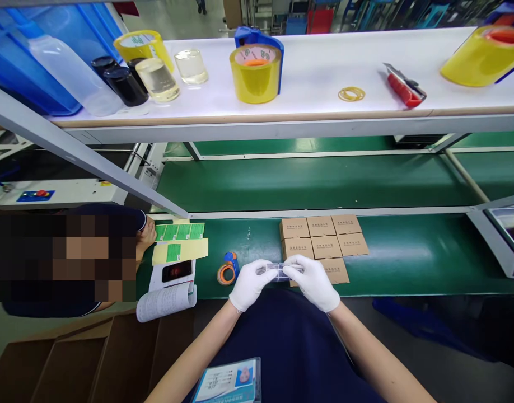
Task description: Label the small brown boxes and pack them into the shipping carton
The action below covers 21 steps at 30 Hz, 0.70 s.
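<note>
White gloves cover both of my hands. A small clear plastic-wrapped pack [279,272] is held level between them, close to my body at the bench's front edge. My left hand [251,284] pinches its left end, and my right hand [311,282] grips the right end between thumb and fingers. What is inside the pack is too small to make out. Just beyond my right hand, several brown cardboard boxes [321,246] with dark print lie in rows on the green bench. Left of my left hand sits a small tape dispenser [228,270] with an orange-brown roll.
At left, another person's hand [146,234] rests by green label sheets [180,230]. A phone [177,271] lies on papers [167,302]. The raised white shelf [307,61] carries a yellow tape roll [256,75], rubber bands [351,94], a red cutter [405,88] and glass jars [157,80].
</note>
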### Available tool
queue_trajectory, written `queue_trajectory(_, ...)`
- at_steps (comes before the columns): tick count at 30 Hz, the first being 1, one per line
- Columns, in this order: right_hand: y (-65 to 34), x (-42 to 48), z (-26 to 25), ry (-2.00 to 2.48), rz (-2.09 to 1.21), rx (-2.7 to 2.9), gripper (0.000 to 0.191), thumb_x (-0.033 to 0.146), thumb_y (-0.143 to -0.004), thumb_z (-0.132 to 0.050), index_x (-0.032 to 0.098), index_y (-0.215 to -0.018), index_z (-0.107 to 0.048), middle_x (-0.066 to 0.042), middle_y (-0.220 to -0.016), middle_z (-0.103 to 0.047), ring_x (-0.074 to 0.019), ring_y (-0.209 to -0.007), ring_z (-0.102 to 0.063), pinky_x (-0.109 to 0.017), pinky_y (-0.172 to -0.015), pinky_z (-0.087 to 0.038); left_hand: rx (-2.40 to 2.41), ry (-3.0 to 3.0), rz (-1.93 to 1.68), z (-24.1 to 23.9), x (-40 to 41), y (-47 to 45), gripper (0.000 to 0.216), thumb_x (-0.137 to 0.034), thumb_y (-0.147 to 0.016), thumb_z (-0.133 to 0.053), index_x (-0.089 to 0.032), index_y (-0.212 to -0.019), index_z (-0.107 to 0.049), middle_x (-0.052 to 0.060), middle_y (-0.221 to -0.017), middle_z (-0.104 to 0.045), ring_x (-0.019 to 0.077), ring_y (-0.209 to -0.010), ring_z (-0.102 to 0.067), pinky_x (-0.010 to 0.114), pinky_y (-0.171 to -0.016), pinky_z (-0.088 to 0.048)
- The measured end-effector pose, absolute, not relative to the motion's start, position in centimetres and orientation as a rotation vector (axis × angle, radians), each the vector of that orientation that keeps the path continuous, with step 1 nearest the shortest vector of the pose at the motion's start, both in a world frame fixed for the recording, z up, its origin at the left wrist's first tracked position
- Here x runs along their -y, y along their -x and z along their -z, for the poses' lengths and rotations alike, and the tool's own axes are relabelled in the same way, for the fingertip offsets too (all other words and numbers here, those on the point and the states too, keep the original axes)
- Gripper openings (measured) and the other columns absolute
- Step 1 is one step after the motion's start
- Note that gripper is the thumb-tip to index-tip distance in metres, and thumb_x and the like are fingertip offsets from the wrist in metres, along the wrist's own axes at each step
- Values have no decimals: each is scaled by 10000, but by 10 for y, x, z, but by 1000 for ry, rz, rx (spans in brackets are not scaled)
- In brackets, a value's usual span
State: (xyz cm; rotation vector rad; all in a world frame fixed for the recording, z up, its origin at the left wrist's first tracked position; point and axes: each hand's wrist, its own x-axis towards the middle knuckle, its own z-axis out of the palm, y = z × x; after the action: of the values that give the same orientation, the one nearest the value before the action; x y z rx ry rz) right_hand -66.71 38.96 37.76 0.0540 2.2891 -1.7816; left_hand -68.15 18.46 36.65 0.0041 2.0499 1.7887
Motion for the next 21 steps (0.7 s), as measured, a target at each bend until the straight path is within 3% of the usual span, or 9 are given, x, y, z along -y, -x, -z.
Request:
queue_trajectory(6, 670, -392, -381, 117, 1642, -2771, 184, 342, -960, -613, 246, -1080, -715, -80, -1139, -697, -266, -1107, -648, -441, -1009, -523, -2113, 81, -1816, -364, -182, 681, 287, -454, -884, -705, -187, -949, -787, 67, -963, -790, 251, -915, -718, 353, -851, -572)
queue_trajectory(16, 674, -389, -384, 346, 1435, -2945, 167, 257, -1007, -576, 258, -999, -743, -73, -1032, -671, -256, -1016, -603, -455, -915, -506, -2130, 79, -1814, -369, -183, 681, 276, -452, -894, -694, -189, -900, -778, 41, -911, -763, 220, -870, -676, 308, -800, -527)
queue_trajectory(21, 666, -383, -383, 436, 1339, -3158, 162, 209, -997, -576, 265, -976, -727, -75, -1063, -658, -266, -1048, -589, -481, -934, -482, -2053, 171, -1845, -371, -187, 683, 367, -511, -894, -673, -169, -774, -735, 16, -732, -670, 179, -692, -580, 287, -647, -455)
